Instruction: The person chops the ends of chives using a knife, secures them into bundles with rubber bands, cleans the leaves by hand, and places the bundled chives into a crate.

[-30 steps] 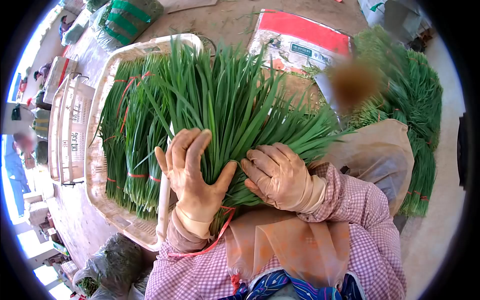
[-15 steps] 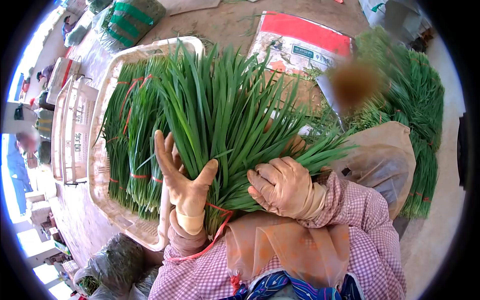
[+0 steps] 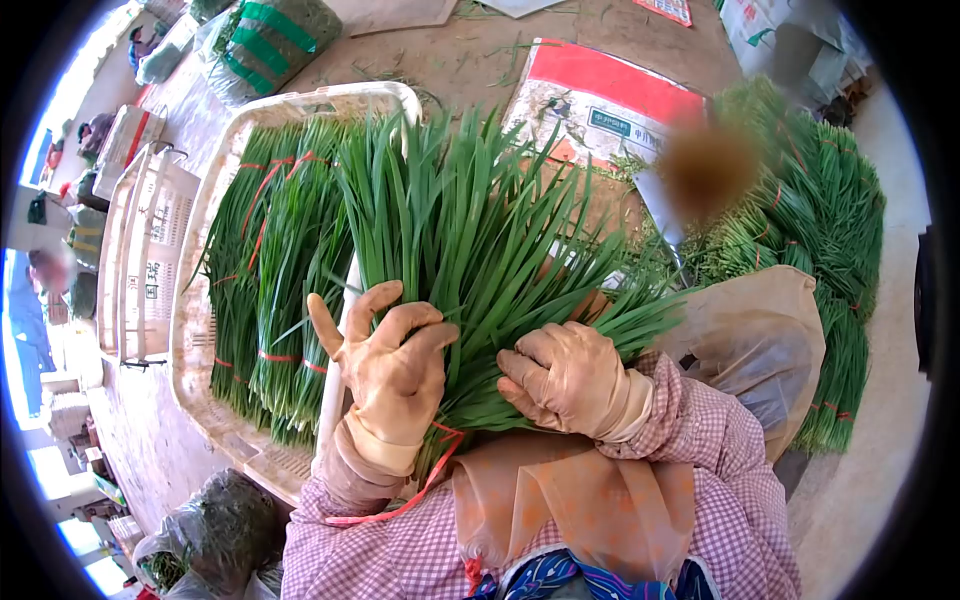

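A large loose bunch of garlic chives [image 3: 470,220] lies across my lap, its flat green leaves fanning up and to the right. My right hand [image 3: 570,380], in a tan rubber glove, is closed around leaves on the bunch's right side. On the near left side rests my left hand [image 3: 395,365], gloved alike, back up, fingers bent and apart against the leaves, little finger sticking out. A red tie [image 3: 440,465] runs by the stem ends below it; the stems are partly hidden by my left hand and sleeve.
A white plastic crate [image 3: 190,340] of tied chive bundles [image 3: 295,270] stands at my left. More bundles [image 3: 845,250] are piled at right. Ahead lies a red and white sack [image 3: 600,85]. Stacked crates [image 3: 150,260] and filled bags [image 3: 270,45] stand farther left; people are in the background.
My left hand has turned from upright and spread at the bunch's side to back up, fingers bent over the leaves. My right hand keeps its grip in nearly the same place.
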`<state>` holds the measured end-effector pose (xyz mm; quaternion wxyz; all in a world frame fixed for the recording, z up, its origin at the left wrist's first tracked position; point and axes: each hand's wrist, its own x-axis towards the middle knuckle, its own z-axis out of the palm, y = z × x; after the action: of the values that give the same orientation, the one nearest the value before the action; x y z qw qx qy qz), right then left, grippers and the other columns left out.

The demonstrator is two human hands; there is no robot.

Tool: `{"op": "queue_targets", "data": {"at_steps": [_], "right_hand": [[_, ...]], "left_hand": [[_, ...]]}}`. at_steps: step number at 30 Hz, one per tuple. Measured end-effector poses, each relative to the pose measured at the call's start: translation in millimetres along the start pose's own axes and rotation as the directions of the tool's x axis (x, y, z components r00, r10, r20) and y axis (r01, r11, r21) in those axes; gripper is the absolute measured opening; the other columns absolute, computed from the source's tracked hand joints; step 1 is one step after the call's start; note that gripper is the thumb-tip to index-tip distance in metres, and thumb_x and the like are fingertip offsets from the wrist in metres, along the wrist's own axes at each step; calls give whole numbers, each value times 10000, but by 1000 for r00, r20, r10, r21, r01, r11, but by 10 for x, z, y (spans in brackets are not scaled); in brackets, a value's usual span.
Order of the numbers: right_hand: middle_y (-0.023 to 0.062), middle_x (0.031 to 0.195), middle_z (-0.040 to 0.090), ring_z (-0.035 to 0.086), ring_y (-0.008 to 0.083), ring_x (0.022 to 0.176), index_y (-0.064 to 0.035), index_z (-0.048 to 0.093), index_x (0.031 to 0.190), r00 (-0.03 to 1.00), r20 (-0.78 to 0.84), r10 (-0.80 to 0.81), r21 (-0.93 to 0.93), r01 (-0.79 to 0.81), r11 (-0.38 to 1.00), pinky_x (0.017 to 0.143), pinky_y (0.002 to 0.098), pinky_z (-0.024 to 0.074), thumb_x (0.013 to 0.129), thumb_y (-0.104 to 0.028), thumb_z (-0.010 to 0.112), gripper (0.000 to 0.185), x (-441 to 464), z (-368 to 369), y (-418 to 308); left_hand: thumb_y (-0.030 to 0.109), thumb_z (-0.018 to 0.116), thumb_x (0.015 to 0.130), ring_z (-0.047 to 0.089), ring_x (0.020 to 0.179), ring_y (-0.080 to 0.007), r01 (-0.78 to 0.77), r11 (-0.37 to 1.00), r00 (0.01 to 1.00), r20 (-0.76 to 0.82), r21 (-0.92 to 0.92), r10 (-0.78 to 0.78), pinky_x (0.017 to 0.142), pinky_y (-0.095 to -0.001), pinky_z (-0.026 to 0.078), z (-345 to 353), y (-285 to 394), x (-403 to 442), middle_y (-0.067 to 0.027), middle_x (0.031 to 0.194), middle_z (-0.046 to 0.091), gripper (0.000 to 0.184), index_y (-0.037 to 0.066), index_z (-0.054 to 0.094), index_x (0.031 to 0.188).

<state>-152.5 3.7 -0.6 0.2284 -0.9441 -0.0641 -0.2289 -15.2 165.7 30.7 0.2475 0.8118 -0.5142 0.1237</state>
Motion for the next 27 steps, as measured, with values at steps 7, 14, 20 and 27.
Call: {"op": "queue_targets", "data": {"at_steps": [7,14,20,27], "right_hand": [[64,776,574,587,254,689,-73,641,910,996,-43,77,120,-72,990,611,346,482,838,-218,686,168,-13,-13,28],[28,866,649,589,92,764,-6,637,1078,776,138,616,798,-455,395,734,247,497,937,-105,629,172,191,-217,135],[10,785,612,547,59,669,11,565,1187,712,360,603,761,-598,252,623,209,455,933,-125,631,296,669,-424,489],[4,701,560,532,67,653,-24,564,1195,742,456,491,656,-653,379,600,233,436,909,-140,668,326,810,-245,648]], "left_hand": [[174,806,634,529,1145,-254,213,977,975,61,21,-213,1116,-533,186,33,199,24,23,986,642,340,211,737,965],[245,829,605,493,1180,-269,117,989,983,130,85,-127,1096,-617,169,43,239,3,33,1020,613,352,267,748,947],[294,780,673,494,1172,-232,105,994,987,122,41,-110,1117,-631,28,76,214,-3,41,996,593,245,265,744,913],[285,777,680,492,1172,-235,104,994,988,115,24,-106,1115,-637,33,94,210,-15,44,994,586,239,265,745,916]]}}
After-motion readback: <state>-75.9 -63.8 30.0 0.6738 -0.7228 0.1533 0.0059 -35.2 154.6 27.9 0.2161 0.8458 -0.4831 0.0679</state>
